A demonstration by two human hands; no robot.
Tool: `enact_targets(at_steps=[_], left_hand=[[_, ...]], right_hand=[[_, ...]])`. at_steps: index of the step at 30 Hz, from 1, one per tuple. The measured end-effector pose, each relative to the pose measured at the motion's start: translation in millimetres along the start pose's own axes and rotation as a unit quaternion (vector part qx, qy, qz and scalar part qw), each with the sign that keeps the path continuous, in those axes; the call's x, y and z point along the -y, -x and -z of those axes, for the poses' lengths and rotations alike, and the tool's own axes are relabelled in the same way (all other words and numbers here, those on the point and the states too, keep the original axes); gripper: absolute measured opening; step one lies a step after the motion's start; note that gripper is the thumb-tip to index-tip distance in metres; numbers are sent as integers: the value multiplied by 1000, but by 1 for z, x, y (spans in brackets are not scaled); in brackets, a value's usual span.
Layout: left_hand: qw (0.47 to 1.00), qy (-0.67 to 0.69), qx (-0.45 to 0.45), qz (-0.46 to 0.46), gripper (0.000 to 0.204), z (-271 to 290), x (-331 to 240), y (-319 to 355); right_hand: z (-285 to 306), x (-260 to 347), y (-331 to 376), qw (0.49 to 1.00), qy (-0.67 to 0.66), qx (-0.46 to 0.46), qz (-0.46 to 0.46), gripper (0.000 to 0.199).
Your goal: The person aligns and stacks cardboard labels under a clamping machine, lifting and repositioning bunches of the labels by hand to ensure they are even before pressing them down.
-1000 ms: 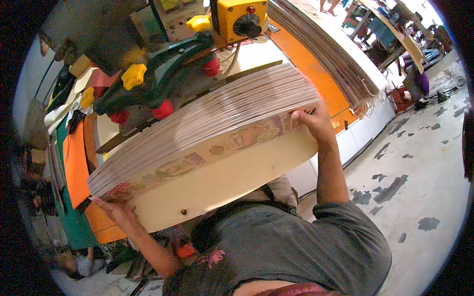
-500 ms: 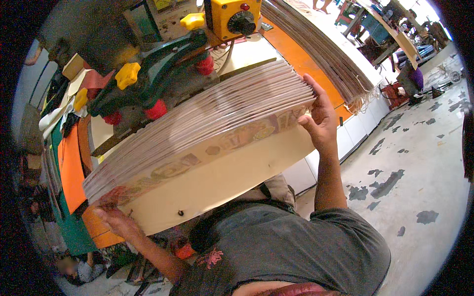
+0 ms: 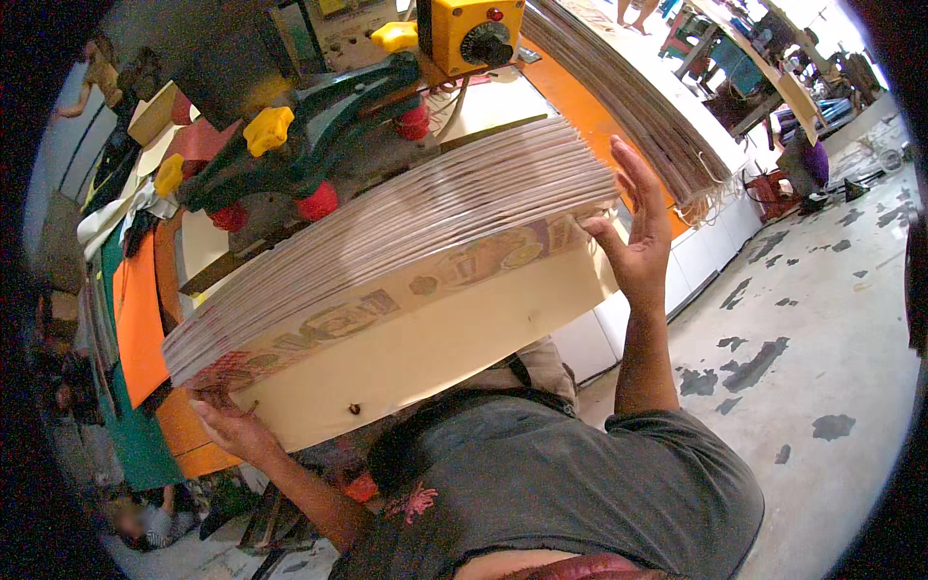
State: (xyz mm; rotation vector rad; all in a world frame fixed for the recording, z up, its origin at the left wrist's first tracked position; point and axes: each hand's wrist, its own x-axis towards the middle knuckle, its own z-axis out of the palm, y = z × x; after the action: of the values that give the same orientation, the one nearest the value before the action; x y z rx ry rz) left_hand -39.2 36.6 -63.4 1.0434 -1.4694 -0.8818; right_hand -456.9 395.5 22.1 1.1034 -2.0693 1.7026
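Observation:
A thick stack of printed sheets [image 3: 387, 261], its layered edges fanned in a long curve, spans the space between my hands. Along its near face runs a band of faded coloured figures. My left hand [image 3: 232, 425] grips the stack's lower left corner, its fingertips partly hidden there. At the right end, my right hand [image 3: 640, 237] has its fingers stretched upward, with the thumb by the stack's corner. A cream panel [image 3: 416, 362] with small dark marks lies just below the sheets, on my side.
Beyond the stack stands a machine with dark green arms [image 3: 314, 126], yellow knobs [image 3: 269, 130] and red feet. A yellow control box [image 3: 471, 39] with a black dial sits behind. A brown bundle of long strips [image 3: 638, 106] lies on an orange surface [image 3: 590, 106]. A person [image 3: 155, 522] is at lower left.
My right hand's fingers have lifted and straightened away from the stack's end. My left hand stays at the lower left corner. The view has shifted slightly.

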Motion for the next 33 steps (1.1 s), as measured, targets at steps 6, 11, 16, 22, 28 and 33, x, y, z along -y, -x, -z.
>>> enact_targets(at_steps=[6, 11, 16, 22, 28, 33], left_hand=[[999, -33, -1, -9, 57, 25, 33, -6], [999, 47, -10, -5, 64, 5, 13, -3], [995, 73, -46, 48, 69, -1, -4, 1], [993, 97, -34, 53, 69, 4, 7, 1], [998, 0, -53, -41, 71, 13, 19, 4], [988, 92, -63, 106, 70, -9, -20, 8]], right_hand=[[9, 13, -5, 978, 183, 32, 93, 60], [9, 15, -8, 974, 201, 40, 101, 56], [8, 16, -10, 973, 198, 71, 91, 58], [5, 17, -11, 977, 182, 69, 88, 61], [5, 21, -9, 973, 197, 67, 99, 60], [10, 18, -6, 971, 200, 66, 112, 61]])
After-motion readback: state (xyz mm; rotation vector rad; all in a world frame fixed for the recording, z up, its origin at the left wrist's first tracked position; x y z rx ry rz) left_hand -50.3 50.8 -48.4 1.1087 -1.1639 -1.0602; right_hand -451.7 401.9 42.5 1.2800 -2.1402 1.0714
